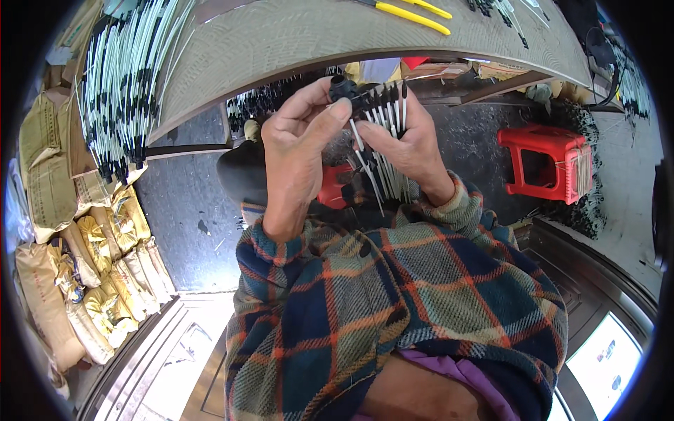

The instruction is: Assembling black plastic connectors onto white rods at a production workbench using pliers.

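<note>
Black cap [342,88] sits pinched at the fingertips of the left hand [298,140], up by the table edge [232,91]. Moving right, the right hand [411,144] is closed around a fanned bundle of thin white rods [382,116], black tips up. Further right, a red stool [551,161] on the floor.

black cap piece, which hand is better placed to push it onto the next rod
Left. The left hand already pinches the black cap piece right at the rod tips, while the right hand is full, gripping the bundle of white rods.
</note>
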`<state>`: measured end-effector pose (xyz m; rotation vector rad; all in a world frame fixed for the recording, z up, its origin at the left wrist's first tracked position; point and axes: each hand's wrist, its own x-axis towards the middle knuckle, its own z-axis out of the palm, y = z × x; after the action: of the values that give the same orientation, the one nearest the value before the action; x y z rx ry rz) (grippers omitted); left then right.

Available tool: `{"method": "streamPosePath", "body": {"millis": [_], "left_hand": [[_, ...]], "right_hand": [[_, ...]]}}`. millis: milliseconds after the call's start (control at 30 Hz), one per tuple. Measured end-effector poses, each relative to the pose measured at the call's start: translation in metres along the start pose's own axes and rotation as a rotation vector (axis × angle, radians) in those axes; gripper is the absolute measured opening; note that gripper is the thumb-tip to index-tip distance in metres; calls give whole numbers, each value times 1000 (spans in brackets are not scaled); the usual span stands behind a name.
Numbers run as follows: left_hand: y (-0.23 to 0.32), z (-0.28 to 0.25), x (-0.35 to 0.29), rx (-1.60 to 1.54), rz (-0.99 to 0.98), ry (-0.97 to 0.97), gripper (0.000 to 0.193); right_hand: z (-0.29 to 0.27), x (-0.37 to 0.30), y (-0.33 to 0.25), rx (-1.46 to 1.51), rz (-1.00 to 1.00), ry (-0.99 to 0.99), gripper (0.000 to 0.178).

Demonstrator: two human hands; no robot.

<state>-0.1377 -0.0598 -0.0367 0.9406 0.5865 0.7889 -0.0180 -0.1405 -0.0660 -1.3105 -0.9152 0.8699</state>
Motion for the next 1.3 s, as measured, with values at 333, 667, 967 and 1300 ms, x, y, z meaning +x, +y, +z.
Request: {"method": "streamPosePath", "body": {"millis": [333,667,967,1300], "left_hand": [[-24,13,-22,44,226,192,37],[-26,16,-23,103,278,143,36],[-23,21,-27,150,299,191,34],[-22,22,-28,117,242,171,31]], "right_hand": [[-3,-3,-12,64,8,-98,29],[-9,-4,-17,251,57,-183,23],[-8,-6,-14,272,-45,-206,25],[-12,-8,-14,213,-79,-155,33]]}}
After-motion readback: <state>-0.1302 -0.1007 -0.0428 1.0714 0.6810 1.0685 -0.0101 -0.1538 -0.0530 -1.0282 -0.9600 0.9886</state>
